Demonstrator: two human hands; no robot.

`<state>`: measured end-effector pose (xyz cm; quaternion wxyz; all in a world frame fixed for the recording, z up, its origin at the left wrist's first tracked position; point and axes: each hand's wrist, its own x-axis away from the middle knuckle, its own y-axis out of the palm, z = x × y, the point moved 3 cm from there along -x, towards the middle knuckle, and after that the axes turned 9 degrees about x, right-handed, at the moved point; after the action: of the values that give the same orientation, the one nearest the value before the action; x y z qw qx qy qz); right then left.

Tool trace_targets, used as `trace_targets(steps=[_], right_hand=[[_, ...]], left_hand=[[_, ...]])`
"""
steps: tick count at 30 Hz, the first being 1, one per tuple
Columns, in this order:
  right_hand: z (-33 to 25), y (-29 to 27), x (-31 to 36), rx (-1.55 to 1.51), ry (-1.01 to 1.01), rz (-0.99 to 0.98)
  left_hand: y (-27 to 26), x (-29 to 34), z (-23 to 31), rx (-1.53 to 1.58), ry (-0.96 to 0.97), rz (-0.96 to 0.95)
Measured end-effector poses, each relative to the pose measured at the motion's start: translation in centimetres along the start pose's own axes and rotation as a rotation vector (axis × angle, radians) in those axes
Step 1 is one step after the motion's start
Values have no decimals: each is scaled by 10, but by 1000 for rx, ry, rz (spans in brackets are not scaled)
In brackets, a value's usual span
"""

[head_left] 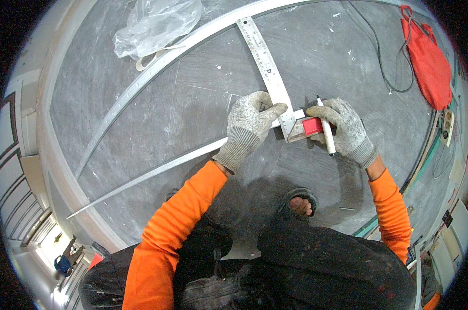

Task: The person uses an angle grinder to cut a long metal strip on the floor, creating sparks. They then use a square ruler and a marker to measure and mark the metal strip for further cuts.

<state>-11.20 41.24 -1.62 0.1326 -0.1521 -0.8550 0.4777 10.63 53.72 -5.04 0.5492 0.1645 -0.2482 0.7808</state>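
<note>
My left hand [250, 120], in a grey knitted glove, is closed with thumb and fingers at the corner of a metal try square [267, 67] and the end of a thin metal profile [166, 164]. The square's ruled blade points away from me, and its stock with a red patch lies across the profile's right end. In my right hand [347, 129], gloved the same way, is a white marker pen [326, 126] with a dark tip pointing away. Those right fingers also rest against the square's stock. The left palm side is hidden.
A longer metal profile [135, 85] curves across the grey floor [192, 111] beyond my hands. Crumpled clear plastic [156, 26] lies far left. At the far right are a red bag [427, 64], a dark cable [381, 57] and a white power strip [447, 128]. My foot [300, 204] is near.
</note>
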Motion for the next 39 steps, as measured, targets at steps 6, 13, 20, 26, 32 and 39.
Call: trace_targets(steps=[6,13,20,26,32,39], right_hand=[[1,-1,-1,5,-11,12],[2,-1,-1,12,-14,5],[3,-1,-2,7,-2,-15],[4,-1,-2,9,22,-47],[4,-1,-3,-2,11,-31],[4,-3,-2,6,10,-44]], left_hand=[[-1,-4,-8,-67,-18,-37],[-3,0,13,-144,-63,-152],[-2,-1,1,-9,-43,-178],[-1,2,12,0,-125,-150],[1,-1,6,-61,-145,-115],[1,-2,8,-104,-149,-121]])
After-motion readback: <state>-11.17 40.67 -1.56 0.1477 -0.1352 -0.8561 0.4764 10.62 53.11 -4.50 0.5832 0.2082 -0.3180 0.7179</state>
